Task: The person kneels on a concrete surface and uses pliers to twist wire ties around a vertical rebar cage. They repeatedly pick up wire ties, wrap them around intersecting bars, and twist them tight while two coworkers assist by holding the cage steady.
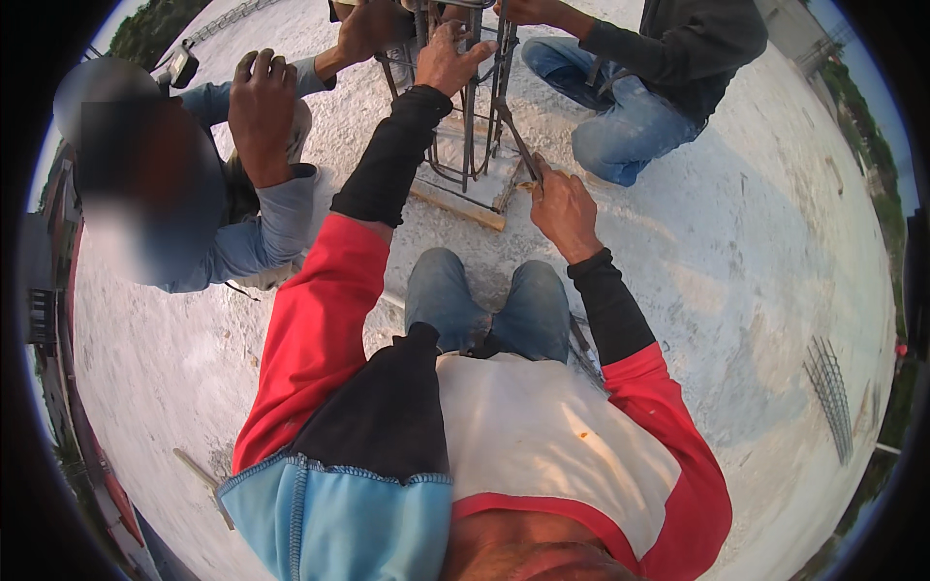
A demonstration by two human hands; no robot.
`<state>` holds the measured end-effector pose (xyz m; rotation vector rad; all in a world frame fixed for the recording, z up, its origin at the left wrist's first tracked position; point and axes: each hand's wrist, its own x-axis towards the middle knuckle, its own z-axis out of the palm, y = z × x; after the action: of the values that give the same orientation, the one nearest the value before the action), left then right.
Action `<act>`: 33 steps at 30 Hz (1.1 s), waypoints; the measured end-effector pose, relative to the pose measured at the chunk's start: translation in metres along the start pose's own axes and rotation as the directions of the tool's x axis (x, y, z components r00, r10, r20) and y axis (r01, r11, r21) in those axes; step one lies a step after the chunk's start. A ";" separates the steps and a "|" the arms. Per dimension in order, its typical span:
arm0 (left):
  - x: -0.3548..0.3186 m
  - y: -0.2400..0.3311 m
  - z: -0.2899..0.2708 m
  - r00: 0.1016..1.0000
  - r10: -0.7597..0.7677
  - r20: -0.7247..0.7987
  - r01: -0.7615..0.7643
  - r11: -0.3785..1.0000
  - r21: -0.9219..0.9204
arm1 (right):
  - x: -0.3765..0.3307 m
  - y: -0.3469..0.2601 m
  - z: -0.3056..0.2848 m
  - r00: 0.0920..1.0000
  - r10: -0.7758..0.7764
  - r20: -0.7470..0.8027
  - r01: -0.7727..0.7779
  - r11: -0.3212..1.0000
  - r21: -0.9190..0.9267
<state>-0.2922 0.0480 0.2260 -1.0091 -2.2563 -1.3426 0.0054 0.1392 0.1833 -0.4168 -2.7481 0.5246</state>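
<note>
A steel rebar cage point(472, 107) stands upright on a concrete slab in front of my knees. My left hand point(448, 58) grips one of its vertical bars near the top. My right hand point(562, 208) holds a thin metal hook tool point(515, 136) whose tip reaches into the cage's right side. My sleeves are red with black cuffs.
Two other people crouch at the cage: one on the left in a grey-blue shirt with hands point(262, 111) raised, one at the top right in a dark top and jeans point(620, 116). A wooden plank point(455, 205) lies under the cage. A rebar bundle point(831, 392) lies at right.
</note>
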 end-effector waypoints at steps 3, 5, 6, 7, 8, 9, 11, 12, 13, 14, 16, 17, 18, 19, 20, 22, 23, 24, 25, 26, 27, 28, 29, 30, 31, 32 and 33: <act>0.019 -0.006 0.016 0.999 -0.027 0.021 0.023 0.982 0.188 | 0.013 0.001 -0.006 0.997 0.072 0.021 -0.070 0.994 -0.086; 0.026 -0.007 0.020 1.000 -0.020 0.006 0.019 0.980 0.201 | 0.018 -0.001 -0.010 0.994 0.092 0.056 -0.086 0.990 -0.114; 0.028 -0.006 0.020 1.000 -0.012 -0.014 0.015 0.979 0.206 | 0.020 -0.003 -0.012 0.995 0.087 0.053 -0.079 0.989 -0.129; 0.029 -0.005 0.018 0.999 0.029 -0.023 -0.024 0.979 0.203 | 0.021 -0.005 -0.012 0.995 0.091 0.034 -0.086 0.988 -0.129; 0.030 -0.004 0.017 0.999 0.051 -0.018 -0.045 0.974 0.222 | 0.023 -0.006 -0.012 0.995 0.100 0.015 -0.097 0.986 -0.136; 0.031 -0.002 0.015 0.997 0.071 -0.018 -0.065 0.969 0.239 | 0.024 -0.008 -0.012 0.994 0.105 -0.005 -0.104 0.984 -0.146; 0.028 0.002 0.011 0.990 0.144 -0.008 -0.141 0.980 0.144 | 0.026 -0.010 -0.010 0.993 0.114 0.002 -0.112 0.979 -0.171; 0.026 0.005 0.009 0.993 0.118 0.004 -0.118 0.991 0.063 | 0.027 -0.011 -0.009 0.995 0.103 -0.019 -0.104 0.977 -0.186; 0.025 0.007 0.008 0.995 0.095 0.015 -0.095 0.995 -0.018 | 0.029 -0.012 -0.008 0.995 0.101 -0.014 -0.102 0.971 -0.215; 0.023 0.009 0.006 0.997 0.073 0.027 -0.070 0.993 -0.098 | 0.031 -0.014 -0.007 0.996 0.084 -0.032 -0.089 0.965 -0.247; 0.023 0.012 0.002 0.996 -0.011 0.090 0.019 0.995 -0.097 | 0.033 -0.018 -0.004 0.996 0.071 -0.058 -0.084 0.957 -0.276; 0.023 0.013 0.000 0.991 -0.052 0.121 0.063 0.994 -0.094 | 0.033 -0.021 -0.003 0.995 0.077 -0.066 -0.092 0.958 -0.273; 0.022 0.014 -0.003 0.992 -0.042 0.115 0.058 0.988 -0.142 | 0.033 -0.024 -0.001 0.994 0.097 -0.057 -0.109 0.955 -0.275; 0.021 0.015 -0.004 0.993 -0.031 0.112 0.053 0.980 -0.192 | 0.032 -0.027 0.000 0.993 0.108 -0.057 -0.119 0.961 -0.250; 0.020 0.016 -0.005 0.994 -0.020 0.108 0.046 0.969 -0.243 | 0.031 -0.030 0.001 0.990 0.133 -0.039 -0.138 0.963 -0.231; 0.017 0.019 -0.007 0.995 -0.026 0.097 0.049 0.968 -0.245 | 0.026 -0.035 0.003 0.984 0.179 -0.019 -0.179 0.964 -0.196; 0.016 0.021 -0.007 0.996 -0.028 0.090 0.050 0.968 -0.247 | 0.025 -0.037 0.004 0.980 0.198 -0.020 -0.198 0.964 -0.178; 0.015 0.023 -0.008 0.996 -0.023 0.086 0.043 0.969 -0.243 | 0.024 -0.040 0.004 0.978 0.207 -0.034 -0.210 0.965 -0.158; 0.014 0.025 -0.009 0.997 -0.016 0.081 0.035 0.970 -0.239 | 0.024 -0.042 0.004 0.976 0.216 -0.029 -0.218 0.963 -0.159; 0.013 0.026 -0.010 0.997 -0.010 0.074 0.027 0.972 -0.235 | 0.024 -0.045 0.003 0.976 0.214 -0.038 -0.217 0.963 -0.157; 0.013 0.026 -0.011 0.998 -0.013 0.065 0.029 0.969 -0.245 | 0.025 -0.048 0.002 0.976 0.211 -0.048 -0.216 0.964 -0.155; 0.012 0.026 -0.011 0.998 -0.017 0.056 0.030 0.966 -0.255 | 0.026 -0.051 0.001 0.975 0.216 -0.054 -0.222 0.959 -0.175; 0.012 0.025 -0.011 0.999 -0.021 0.045 0.033 0.964 -0.264 | 0.027 -0.054 -0.001 0.974 0.220 -0.059 -0.228 0.954 -0.195; 0.012 0.023 -0.010 0.999 -0.026 0.035 0.035 0.962 -0.271 | 0.029 -0.057 -0.002 0.973 0.223 -0.064 -0.231 0.949 -0.213; 0.012 0.021 -0.010 1.000 -0.001 0.008 0.003 0.965 -0.263 | 0.029 -0.060 -0.005 0.974 0.211 -0.087 -0.226 0.946 -0.233; 0.012 0.018 -0.007 1.000 0.024 -0.018 -0.028 0.967 -0.253 | 0.030 -0.062 -0.007 0.974 0.201 -0.109 -0.222 0.942 -0.253; 0.012 0.015 -0.005 0.998 0.046 -0.042 -0.055 0.968 -0.245 | 0.030 -0.065 -0.010 0.973 0.188 -0.136 -0.219 0.935 -0.279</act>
<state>-0.2903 0.0530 0.2448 -1.1044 -2.0587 -1.6351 -0.0325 0.0944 0.2247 -0.7845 -2.6965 0.1328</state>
